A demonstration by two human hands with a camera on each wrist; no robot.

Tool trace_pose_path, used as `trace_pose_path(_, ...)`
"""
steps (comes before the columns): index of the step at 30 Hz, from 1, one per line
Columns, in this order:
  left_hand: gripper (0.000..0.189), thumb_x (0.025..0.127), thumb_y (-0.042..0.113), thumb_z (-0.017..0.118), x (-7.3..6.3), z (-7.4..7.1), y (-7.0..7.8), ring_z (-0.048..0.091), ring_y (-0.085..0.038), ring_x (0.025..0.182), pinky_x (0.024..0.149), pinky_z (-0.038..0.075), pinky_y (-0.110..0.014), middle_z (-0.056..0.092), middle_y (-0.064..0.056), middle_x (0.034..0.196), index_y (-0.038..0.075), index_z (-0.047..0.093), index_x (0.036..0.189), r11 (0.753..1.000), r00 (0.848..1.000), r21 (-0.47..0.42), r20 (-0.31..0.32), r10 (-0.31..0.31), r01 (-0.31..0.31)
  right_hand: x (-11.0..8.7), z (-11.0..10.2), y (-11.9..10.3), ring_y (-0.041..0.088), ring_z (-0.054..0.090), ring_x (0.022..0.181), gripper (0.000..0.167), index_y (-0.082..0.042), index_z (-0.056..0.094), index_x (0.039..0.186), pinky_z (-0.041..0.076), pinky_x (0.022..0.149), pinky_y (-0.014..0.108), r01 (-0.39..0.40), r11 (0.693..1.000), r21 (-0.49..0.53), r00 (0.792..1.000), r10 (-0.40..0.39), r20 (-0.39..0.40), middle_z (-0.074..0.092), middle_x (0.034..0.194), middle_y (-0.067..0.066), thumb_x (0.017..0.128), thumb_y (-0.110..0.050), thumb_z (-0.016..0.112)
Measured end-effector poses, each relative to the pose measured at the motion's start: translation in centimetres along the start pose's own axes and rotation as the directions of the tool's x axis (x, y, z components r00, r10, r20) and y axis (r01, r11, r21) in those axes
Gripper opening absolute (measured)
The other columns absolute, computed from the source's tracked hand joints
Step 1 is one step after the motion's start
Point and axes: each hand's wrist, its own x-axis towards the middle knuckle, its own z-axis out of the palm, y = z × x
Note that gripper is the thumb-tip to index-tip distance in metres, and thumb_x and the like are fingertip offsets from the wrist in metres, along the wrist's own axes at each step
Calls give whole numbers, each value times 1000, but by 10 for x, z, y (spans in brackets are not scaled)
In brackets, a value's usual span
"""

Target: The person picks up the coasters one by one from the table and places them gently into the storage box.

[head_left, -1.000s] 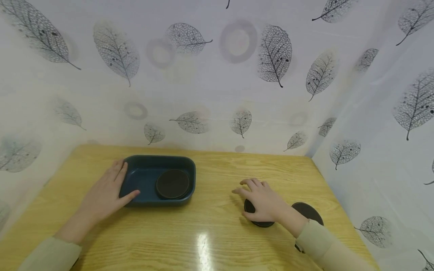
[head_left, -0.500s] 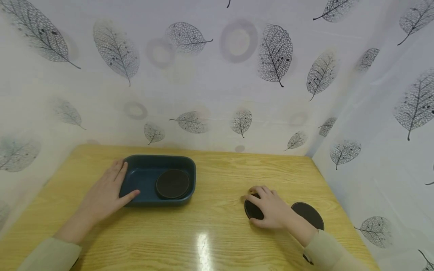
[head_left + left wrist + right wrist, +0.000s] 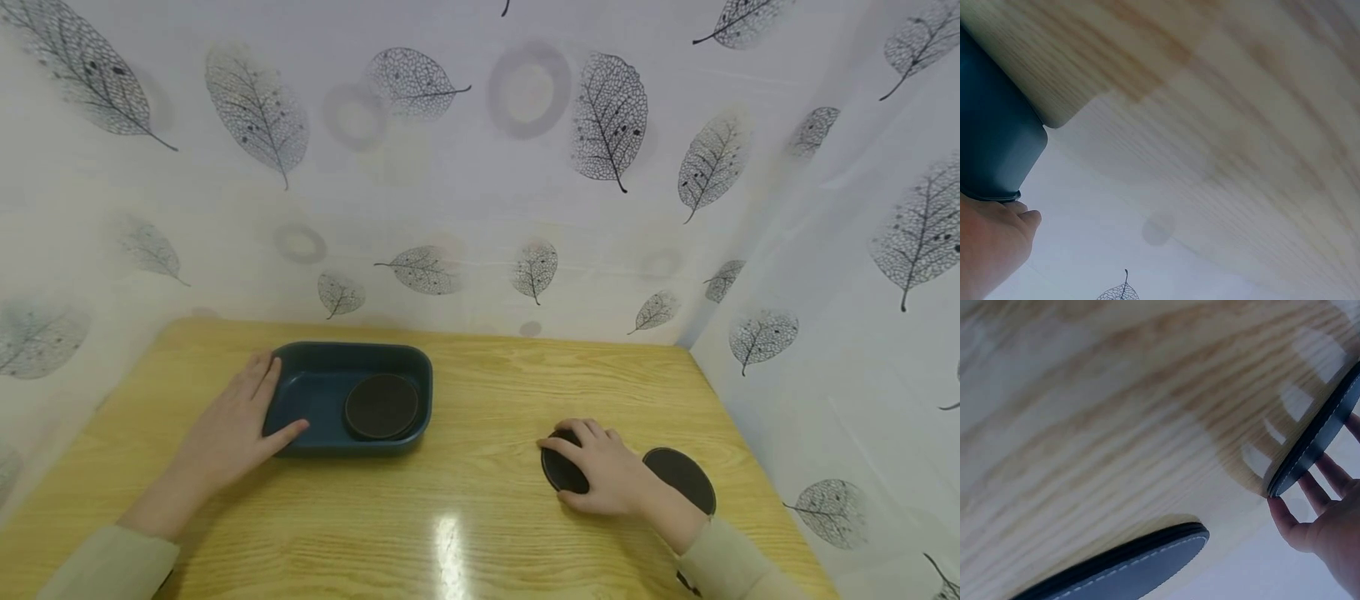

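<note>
A dark blue rectangular tray (image 3: 352, 448) stands left of centre in the head view, with a round black coaster (image 3: 382, 407) lying in its right part. My left hand (image 3: 232, 417) holds the tray's left end, fingers along the rim and thumb over the near corner. On the right, my right hand (image 3: 611, 475) spans a second black coaster (image 3: 561, 468), its thumb at the near edge and fingers at the far edge. The right wrist view shows fingertips at this coaster's stitched rim (image 3: 1313, 453). A third coaster (image 3: 684, 481) lies partly under the right forearm.
All of this is on a wood-grain table (image 3: 480, 392). A white, leaf-printed sheet (image 3: 465, 183) rises behind the table and along its right side. Bare wood lies between the tray and the right-hand coasters.
My right hand has come down and slightly right, from hovering over the coaster to taking hold of its edge. The left hand and tray stay put.
</note>
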Motion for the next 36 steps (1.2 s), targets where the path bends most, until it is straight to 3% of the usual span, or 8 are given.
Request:
trace_pose_path(20, 109, 100, 61, 63, 0, -1, 1, 18, -52, 161, 134, 17, -60, 10, -34, 174, -12, 15, 165, 1000, 1000, 8, 26, -5, 5, 3, -1, 0, 28, 51, 128, 65, -32, 60, 148, 47, 86, 53, -5, 1000, 7, 1000, 5, -15, 54, 145, 9, 86, -45, 79)
trace_pose_path(26, 108, 100, 61, 63, -1, -2, 2, 18, -52, 161, 133, 18, -61, 12, -34, 174, -12, 16, 165, 1000, 1000, 7, 20, -5, 5, 10, -3, -1, 27, 51, 123, 64, -32, 62, 145, 43, 82, 46, -13, 1000, -14, 1000, 13, -13, 54, 141, 7, 84, -45, 79)
trace_pose_path(36, 108, 100, 59, 64, 0, -4, 3, 20, -53, 160, 131, 22, -64, 13, -35, 173, -12, 16, 165, 1000, 1000, 0, 9, -5, 5, 30, -10, -4, 32, 53, 125, 64, -31, 62, 144, 45, 81, 49, 33, 998, -50, 998, -35, -43, 54, 143, 12, 84, -45, 78)
